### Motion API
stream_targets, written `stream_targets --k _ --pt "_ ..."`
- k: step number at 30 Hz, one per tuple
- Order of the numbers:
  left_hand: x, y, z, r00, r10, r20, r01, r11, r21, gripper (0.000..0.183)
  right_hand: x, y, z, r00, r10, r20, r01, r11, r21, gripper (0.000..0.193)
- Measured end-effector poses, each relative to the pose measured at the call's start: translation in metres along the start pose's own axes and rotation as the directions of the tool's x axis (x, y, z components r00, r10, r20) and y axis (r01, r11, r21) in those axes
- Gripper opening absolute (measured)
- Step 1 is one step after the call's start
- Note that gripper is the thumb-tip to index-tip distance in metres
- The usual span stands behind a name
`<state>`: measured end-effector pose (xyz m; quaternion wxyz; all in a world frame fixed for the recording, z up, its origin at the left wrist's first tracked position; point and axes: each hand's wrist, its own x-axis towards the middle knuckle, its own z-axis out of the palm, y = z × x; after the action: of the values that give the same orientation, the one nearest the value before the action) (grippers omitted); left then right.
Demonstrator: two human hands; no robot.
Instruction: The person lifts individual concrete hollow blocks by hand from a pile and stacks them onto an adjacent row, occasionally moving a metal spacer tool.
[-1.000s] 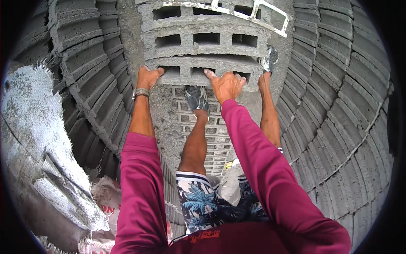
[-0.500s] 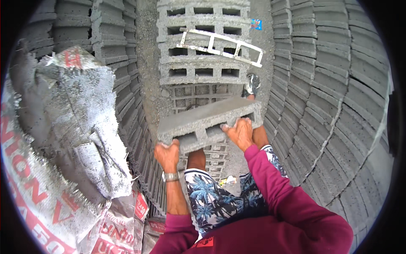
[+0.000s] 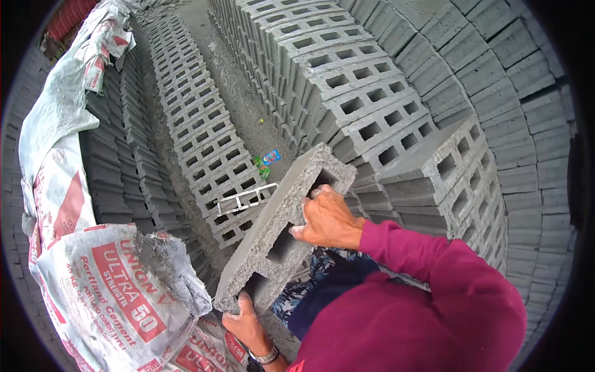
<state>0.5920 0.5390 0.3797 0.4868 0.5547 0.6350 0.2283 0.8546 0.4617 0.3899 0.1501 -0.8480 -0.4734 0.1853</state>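
Note:
Both hands hold a grey hollow concrete block (image 3: pixel 261 226) tilted in front of me, its right end higher than its left. My left hand (image 3: pixel 249 327) grips the lower end, with the thumb in the end hollow and a watch on the wrist. Near the upper end, my right hand (image 3: pixel 331 218) is closed on the block, fingers in an upper hollow and thumb at the middle one. Beyond the block, a white ladder-shaped frame (image 3: pixel 259 196) lies on a low row of hollow blocks (image 3: pixel 197 127). The block hides part of my legs.
A tall stack of hollow blocks (image 3: pixel 357 93) runs along the right, with another block pile (image 3: pixel 427 162) nearer me. Printed cement bags (image 3: pixel 80 279) cover blocks at left. Coloured wrappers (image 3: pixel 271 157) lie on the ground strip (image 3: pixel 245 111) between rows.
My view has swung right and up, showing more rows. The block has turned steeper, its right end raised toward the right-hand stack. Both hands keep their hold.

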Motion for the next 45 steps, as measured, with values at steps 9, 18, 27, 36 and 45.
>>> stream_targets --k 9,18,27,36,45 --pt "-0.036 0.134 0.129 0.804 0.332 0.494 -0.37 0.929 -0.023 0.061 -0.033 0.127 -0.218 0.942 0.135 -0.307 -0.19 0.969 -0.157 0.042" --pt "-0.089 0.197 0.297 0.585 0.323 0.744 -0.458 0.888 -0.025 0.064 -0.084 0.299 -0.275 0.806 0.474 -0.355 -0.532 0.843 -0.082 0.047" --pt "-0.112 0.182 0.348 0.452 0.352 0.82 -0.645 0.764 0.028 0.066 -0.115 0.371 -0.239 0.789 0.519 -0.327 -0.545 0.838 0.017 0.054" --pt "-0.068 0.169 0.329 0.178 0.113 0.978 -0.324 0.945 -0.051 0.056 -0.119 0.376 -0.23 0.82 0.369 -0.437 -0.506 0.825 -0.252 0.063" --pt "0.086 0.05 0.191 0.523 -0.079 0.848 0.025 0.997 0.077 0.05 -0.191 0.209 -0.193 0.296 0.481 -0.825 -0.699 0.698 0.156 0.054"
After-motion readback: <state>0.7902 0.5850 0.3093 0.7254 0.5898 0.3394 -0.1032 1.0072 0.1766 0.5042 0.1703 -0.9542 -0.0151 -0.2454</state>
